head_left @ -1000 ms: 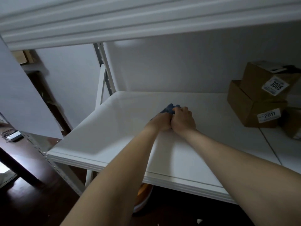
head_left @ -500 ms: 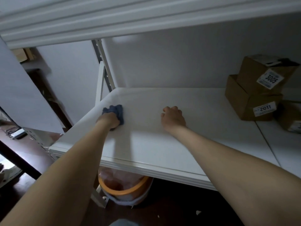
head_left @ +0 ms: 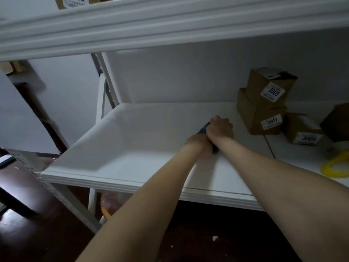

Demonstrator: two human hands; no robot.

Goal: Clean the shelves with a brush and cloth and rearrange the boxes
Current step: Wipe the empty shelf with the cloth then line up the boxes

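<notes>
Left hand [head_left: 199, 143] swept cloth [head_left: 204, 129] to right hand [head_left: 221, 127]; boxes 3005 [head_left: 268, 87], 2011 [head_left: 257, 116], 3004 [head_left: 302, 132].

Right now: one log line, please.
step: wiping shelf | left hand, right hand: together on blue cloth | boxes: stacked right, untouched

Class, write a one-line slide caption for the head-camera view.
Left hand and right hand meet on a blue cloth on the white shelf, beside stacked cardboard boxes.

Dim, bluish light with a brighter patch on the shelf [head_left: 117, 163], wide-angle bending at edges, slight motion blur.
</notes>
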